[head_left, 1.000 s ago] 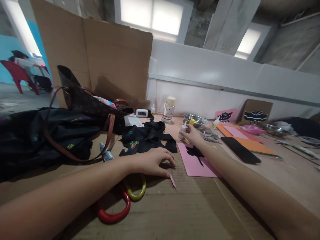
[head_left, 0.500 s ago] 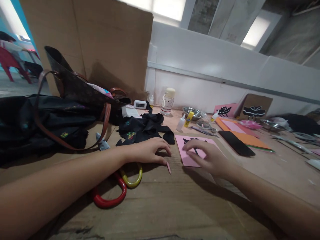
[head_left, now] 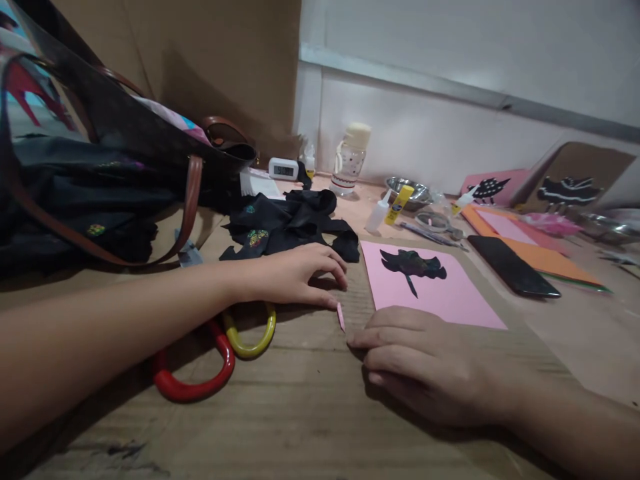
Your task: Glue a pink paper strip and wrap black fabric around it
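Observation:
On the cardboard lies a small slim pink stick (head_left: 341,317) with a pointed end; its exact kind is unclear. The thumb tip of my left hand (head_left: 300,275) meets its upper end, the fingers arched and apart from the thumb. My right hand (head_left: 425,360) rests lower right, index fingertip at or just beside the stick's lower end, other fingers loosely bent. Behind it is a pink paper sheet (head_left: 460,307) bearing a black leaf-like cutout (head_left: 413,265) with a stem strip. Scissors with red and yellow handles (head_left: 195,390) lie partly under my left forearm.
Black fabric scraps (head_left: 295,223) lie beyond my left hand, near a brown-handled bag (head_left: 193,200). Farther back stand a bottle (head_left: 350,160), a glue bottle (head_left: 377,212), a yellow glue stick (head_left: 399,205) and a metal bowl (head_left: 420,193). A black phone (head_left: 515,267) lies right.
My right hand has moved from above the pink sheet down to the cardboard beside the pink stick. My left hand stays by the stick. The view has tilted down and closer.

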Action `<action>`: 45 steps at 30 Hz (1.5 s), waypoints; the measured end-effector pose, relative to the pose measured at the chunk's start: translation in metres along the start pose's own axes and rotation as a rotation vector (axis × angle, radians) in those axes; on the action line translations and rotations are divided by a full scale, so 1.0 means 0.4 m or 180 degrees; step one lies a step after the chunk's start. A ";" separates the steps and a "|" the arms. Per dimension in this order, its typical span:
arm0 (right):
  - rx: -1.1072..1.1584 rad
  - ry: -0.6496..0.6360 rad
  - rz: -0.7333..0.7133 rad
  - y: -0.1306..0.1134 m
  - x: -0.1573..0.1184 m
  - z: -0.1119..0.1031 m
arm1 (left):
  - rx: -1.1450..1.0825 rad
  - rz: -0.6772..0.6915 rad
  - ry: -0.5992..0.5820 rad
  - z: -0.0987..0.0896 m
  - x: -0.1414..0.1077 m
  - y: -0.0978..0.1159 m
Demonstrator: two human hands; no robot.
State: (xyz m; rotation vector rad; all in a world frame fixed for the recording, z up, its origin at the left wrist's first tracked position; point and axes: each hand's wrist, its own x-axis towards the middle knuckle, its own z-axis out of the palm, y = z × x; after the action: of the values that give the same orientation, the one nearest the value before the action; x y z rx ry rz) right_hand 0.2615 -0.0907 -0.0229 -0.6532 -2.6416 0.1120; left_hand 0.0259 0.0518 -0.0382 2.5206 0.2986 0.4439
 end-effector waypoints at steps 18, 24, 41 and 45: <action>0.0112 -0.0452 0.0725 -0.029 0.025 0.001 | -0.0141 -0.0001 -0.0011 -0.008 -0.002 -0.008; -0.0071 -0.0299 0.0422 -0.024 0.027 0.008 | -0.0563 -0.0726 0.0316 -0.020 0.000 -0.005; -0.0032 -0.0284 0.0383 -0.032 0.020 0.013 | -0.0708 -0.0614 0.0272 -0.014 -0.005 0.035; 0.0014 -0.0267 0.0345 -0.032 0.017 0.011 | -0.0419 -0.0409 -0.0002 -0.023 -0.007 0.051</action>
State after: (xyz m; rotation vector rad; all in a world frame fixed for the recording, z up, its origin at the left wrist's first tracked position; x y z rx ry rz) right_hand 0.2486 -0.0988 -0.0221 -0.8072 -2.6843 0.1802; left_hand 0.0224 0.0388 -0.0203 2.3574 0.4147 0.3988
